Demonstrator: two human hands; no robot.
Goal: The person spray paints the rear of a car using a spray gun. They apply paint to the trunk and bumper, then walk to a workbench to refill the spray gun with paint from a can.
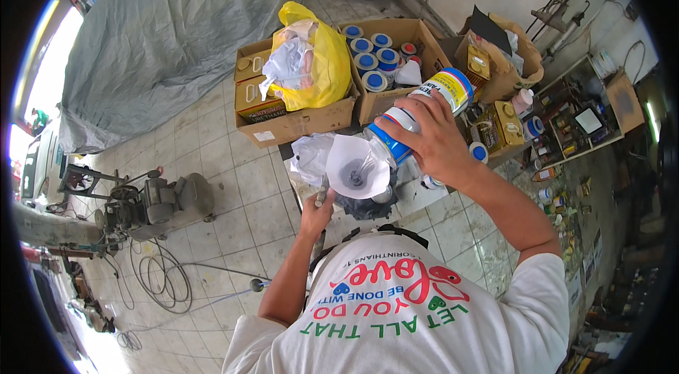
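Note:
My right hand [428, 126] is wrapped around a blue, white and yellow paint can [447, 87], tipped with its mouth to the lower left. Clear liquid runs from the can into a white paper cone strainer [339, 151], and a grey pool shows at the bottom of the cone. Below the strainer's near edge, my left hand [317, 215] is closed on a grey metal handle [322, 196] that looks like part of a spray gun. The rest of that tool is hidden by the cone. Crumpled white plastic [310, 158] lies just left of the strainer.
Behind stand a carton [304, 125] with gold tins and a yellow bag [325, 77], and a carton [368, 108] of blue-capped cans. An air compressor [159, 200] and coiled hose [166, 271] occupy the left floor. A tool shelf [576, 151] stands right; grey sheeting [170, 41] hangs far left.

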